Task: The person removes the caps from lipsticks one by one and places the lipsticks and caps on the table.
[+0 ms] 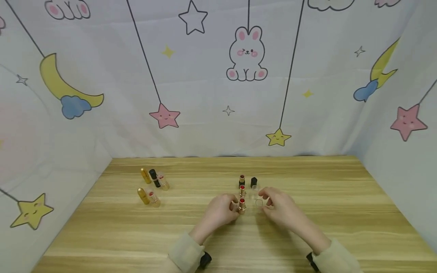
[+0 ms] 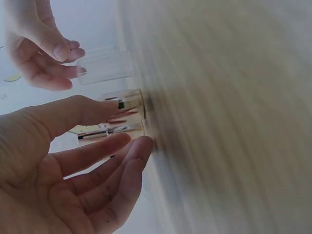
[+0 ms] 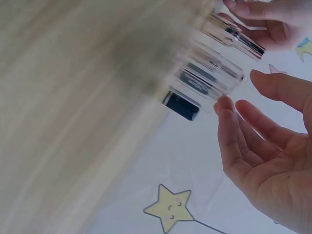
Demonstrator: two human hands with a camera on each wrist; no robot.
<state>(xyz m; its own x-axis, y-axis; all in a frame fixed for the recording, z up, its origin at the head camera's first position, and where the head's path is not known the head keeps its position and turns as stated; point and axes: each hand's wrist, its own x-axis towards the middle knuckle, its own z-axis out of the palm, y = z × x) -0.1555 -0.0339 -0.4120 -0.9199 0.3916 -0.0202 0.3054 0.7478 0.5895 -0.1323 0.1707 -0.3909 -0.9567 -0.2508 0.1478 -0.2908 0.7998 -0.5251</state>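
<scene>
Three uncapped lipsticks with red tips stand in a row: a front gold one (image 1: 242, 206), a middle gold one (image 1: 242, 190) and a black one (image 1: 242, 182) at the back. My left hand (image 1: 221, 209) is at the left side of the front lipstick, thumb and fingers spread with a gap between them. To the right stand a front clear cap (image 1: 259, 203), another clear cap (image 1: 255, 188) and a black cap (image 1: 253, 182). Beside the front clear cap (image 2: 107, 68), my right hand (image 1: 280, 206) has its fingers loosely bent, with nothing gripped between thumb and fingers.
At the left of the wooden table (image 1: 136, 235) stand several closed lipsticks: two gold ones (image 1: 145, 176) (image 1: 143, 196), a black one (image 1: 154, 178) and two with clear caps (image 1: 164, 183) (image 1: 154, 199). A patterned white cloth (image 1: 205, 87) hangs behind the table.
</scene>
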